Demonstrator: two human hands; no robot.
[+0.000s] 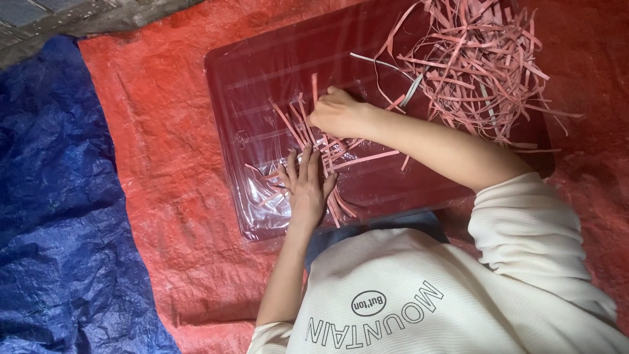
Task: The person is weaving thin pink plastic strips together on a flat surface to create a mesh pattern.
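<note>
The left hand (306, 187) is lying open and flat, pressing thin pink paper strips (325, 151) onto a dark red rectangular plastic tray (275, 72). The right hand (337, 111) is curling closed, pinching strips just above. A loose tangled heap of pink strips (475, 62) is crowding the tray's far corner, leaving bare tray toward the other end. The tray is resting on a red woven tarpaulin (164, 164) beside a blue tarpaulin (59, 210).

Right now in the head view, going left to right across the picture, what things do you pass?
Crumpled blue plastic tarp → red woven plastic tarp → left hand pressed flat on a small bunch of pink paper strips → right hand → loose heap of pink paper strips.
</note>
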